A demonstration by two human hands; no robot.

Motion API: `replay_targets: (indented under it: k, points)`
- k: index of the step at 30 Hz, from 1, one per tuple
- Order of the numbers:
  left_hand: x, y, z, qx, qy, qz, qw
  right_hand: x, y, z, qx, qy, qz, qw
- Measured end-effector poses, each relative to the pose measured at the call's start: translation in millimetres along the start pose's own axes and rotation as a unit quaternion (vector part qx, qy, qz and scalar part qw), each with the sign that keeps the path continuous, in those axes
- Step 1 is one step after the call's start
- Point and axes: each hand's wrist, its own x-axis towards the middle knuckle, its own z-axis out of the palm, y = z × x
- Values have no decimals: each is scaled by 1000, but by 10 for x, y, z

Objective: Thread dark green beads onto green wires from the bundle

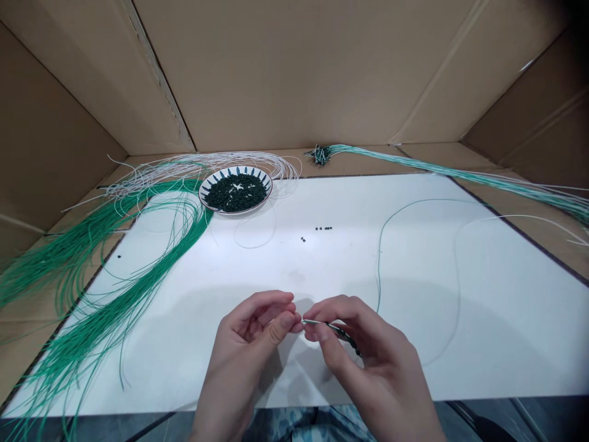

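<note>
Beaded strand (pixel 343 334) pinched in right hand (pixel 372 347)

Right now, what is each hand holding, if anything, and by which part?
The right hand pinches the dark beaded piece by the thin strands at its end; whether the left hand grips anything cannot be told.

No lettering, number or sign can be read.

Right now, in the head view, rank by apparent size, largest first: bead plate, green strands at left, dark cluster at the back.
1. Green strands, by overall spread
2. Bead plate
3. Dark cluster, compact body only
</note>
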Motion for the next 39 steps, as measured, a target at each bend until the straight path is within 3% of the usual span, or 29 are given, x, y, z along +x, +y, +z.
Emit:
replay_targets:
  k: [3, 10, 15, 27, 39]
  points:
    - [-12, -8, -8, -28, 27, 12, 999, -10, -23, 4, -3, 6, 5, 1000]
    - [-62, 15, 37, -72, 23, 63, 995, -52, -35, 83, 10, 11, 31, 999]
    - [-113, 48, 127, -74, 66, 82, 992, -68, -55, 126, 0, 19, 19, 1000]
    - [-91, -22, 53, -60, 29, 90, 994, -78, -73, 173, 36, 26, 27, 999]
    - [-110, -37, 39, -55, -28, 123, 991, -93, -72, 198, 66, 66, -17, 995]
